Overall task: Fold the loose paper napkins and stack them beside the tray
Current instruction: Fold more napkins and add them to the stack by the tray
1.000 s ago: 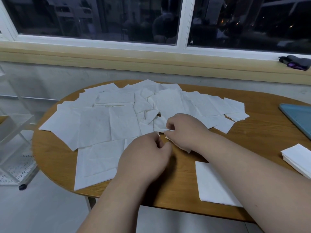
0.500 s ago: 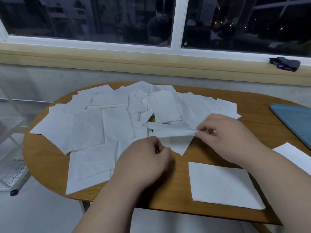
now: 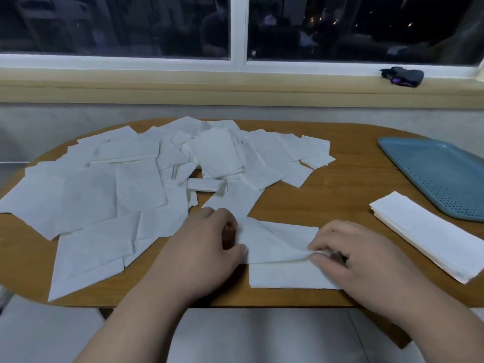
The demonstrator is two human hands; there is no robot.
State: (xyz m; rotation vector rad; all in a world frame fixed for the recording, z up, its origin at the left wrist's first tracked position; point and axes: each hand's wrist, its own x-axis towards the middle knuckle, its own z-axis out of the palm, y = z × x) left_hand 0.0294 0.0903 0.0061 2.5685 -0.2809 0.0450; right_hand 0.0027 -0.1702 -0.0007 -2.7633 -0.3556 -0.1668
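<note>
Several loose white paper napkins (image 3: 136,184) lie spread over the left and middle of the wooden table (image 3: 327,195). One napkin (image 3: 275,239) is stretched between my hands near the front edge. My left hand (image 3: 209,244) pinches its left end and my right hand (image 3: 351,255) pinches its right end. Under it lies a flat napkin (image 3: 282,277). A stack of folded napkins (image 3: 429,231) sits at the right, beside the blue perforated tray (image 3: 440,174).
A dark small object (image 3: 402,76) lies on the window sill at the back right. The wall and window run behind the table. Bare wood shows between the napkin pile and the tray.
Both hands have pulled the napkin out of the pile toward the front edge and lowered it over the flat napkin. My right hand moved right, stretching it out.
</note>
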